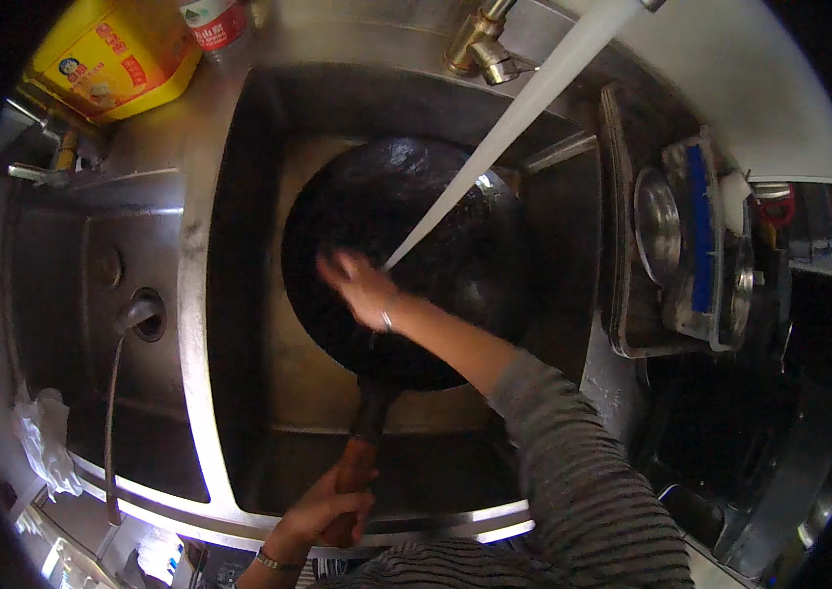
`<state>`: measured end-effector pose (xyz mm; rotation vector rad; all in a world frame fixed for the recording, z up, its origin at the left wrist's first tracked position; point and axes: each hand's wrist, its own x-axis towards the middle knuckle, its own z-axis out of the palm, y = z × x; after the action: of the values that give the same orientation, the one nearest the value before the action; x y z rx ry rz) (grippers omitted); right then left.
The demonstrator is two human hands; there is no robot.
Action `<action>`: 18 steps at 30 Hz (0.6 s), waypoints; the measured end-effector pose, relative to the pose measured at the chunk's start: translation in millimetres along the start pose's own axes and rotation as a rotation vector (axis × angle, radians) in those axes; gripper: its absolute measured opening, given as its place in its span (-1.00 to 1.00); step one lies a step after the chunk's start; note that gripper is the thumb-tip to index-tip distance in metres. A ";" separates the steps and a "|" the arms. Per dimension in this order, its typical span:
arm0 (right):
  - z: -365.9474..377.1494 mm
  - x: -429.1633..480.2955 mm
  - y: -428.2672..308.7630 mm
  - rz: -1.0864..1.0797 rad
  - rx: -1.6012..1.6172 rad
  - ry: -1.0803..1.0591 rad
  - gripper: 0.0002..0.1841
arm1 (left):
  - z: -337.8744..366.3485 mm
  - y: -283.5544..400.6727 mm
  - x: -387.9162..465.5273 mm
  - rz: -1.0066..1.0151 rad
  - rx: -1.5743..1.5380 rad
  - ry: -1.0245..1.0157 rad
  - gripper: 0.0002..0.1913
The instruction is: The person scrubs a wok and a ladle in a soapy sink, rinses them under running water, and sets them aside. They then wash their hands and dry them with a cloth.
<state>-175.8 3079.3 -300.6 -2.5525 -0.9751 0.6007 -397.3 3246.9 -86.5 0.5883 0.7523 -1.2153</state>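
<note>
A dark round wok (401, 353) lies in the large stainless-steel sink basin (445, 460). My left hand (320, 512), at the basin's near edge, grips its wooden handle (355, 467). My right hand (364, 287) is over the inside of the wok, blurred, with fingers apart and no tool seen in it. Its palm side is hidden. A stream of water (504, 125) falls from the upper right and meets the wok beside this hand. Wet shine shows on the wok's far wall.
A ladle (112, 427) leans in the smaller left basin (103, 228). A yellow jug (117, 62) and a plastic bottle (215, 29) stand behind. The brass tap (482, 48) is at the back. Right of the sink, a tray (616, 294) holds a clear bin (684, 316) and metal bowls.
</note>
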 end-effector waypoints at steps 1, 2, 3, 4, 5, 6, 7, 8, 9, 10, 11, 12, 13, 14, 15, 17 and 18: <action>2.0 -26.7 3.0 -0.181 0.131 -0.070 -0.19 | -0.9 0.7 -0.1 0.025 0.023 -0.016 -0.46; -4.6 -57.7 22.0 -0.225 0.035 -0.168 -0.36 | -2.4 1.4 -0.5 0.043 0.020 -0.043 -0.47; -10.5 -65.9 45.2 0.274 0.713 -0.219 -0.54 | -3.9 1.4 -0.2 0.068 0.020 -0.081 -0.48; -23.6 -77.1 78.1 0.433 0.394 -0.194 -0.56 | -5.7 0.8 0.4 0.067 0.013 -0.083 -0.49; -31.7 -68.5 104.9 0.577 0.274 -0.063 -0.60 | -8.0 0.4 1.3 0.066 0.010 -0.092 -0.50; -38.4 -52.1 125.4 0.713 0.188 0.167 -0.62 | -10.0 -0.6 2.7 0.066 0.007 -0.099 -0.51; -39.8 -26.7 135.1 0.543 -0.047 0.446 -0.69 | -11.9 -2.0 4.3 0.058 0.019 -0.085 -0.51; -40.5 11.6 134.8 0.645 0.440 0.587 -0.70 | -12.8 -4.5 5.3 0.041 0.021 -0.067 -0.50; -31.9 33.0 115.1 0.484 0.460 0.678 -0.66 | -13.5 -6.4 6.6 0.034 0.033 -0.077 -0.50; -24.0 52.7 88.7 0.336 0.498 0.777 -0.62 | -14.0 -6.8 8.1 0.042 0.067 -0.025 -0.50; -17.7 65.8 56.6 0.245 0.418 0.799 -0.57 | -13.6 -8.3 7.7 0.041 0.103 -0.003 -0.50; -12.0 56.4 25.1 0.084 0.441 0.699 -0.57 | -12.8 -8.3 8.0 0.020 0.141 0.013 -0.49; -9.4 37.3 -2.9 -0.032 0.569 0.490 -0.60 | -11.8 -8.4 7.3 0.034 0.143 0.017 -0.52; -13.2 2.2 -18.0 -0.181 0.703 0.342 -0.61 | -11.2 -6.5 6.7 0.037 0.153 0.012 -0.55; -22.1 -35.1 -19.3 -0.175 0.742 0.076 -0.59 | -10.2 -5.2 6.4 0.051 0.155 -0.010 -0.57; -52.8 -100.4 18.0 -0.038 0.423 -0.456 -0.50 | -7.9 -2.0 5.2 0.026 0.092 -0.015 -0.49; -71.5 -120.0 50.7 0.045 0.204 -0.638 -0.47 | -6.9 -0.9 3.8 0.020 0.062 -0.015 -0.45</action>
<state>-193.6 2949.2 -231.1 -2.2336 -0.9737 1.5006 -398.9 3249.6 -93.7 0.6357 0.6967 -1.2271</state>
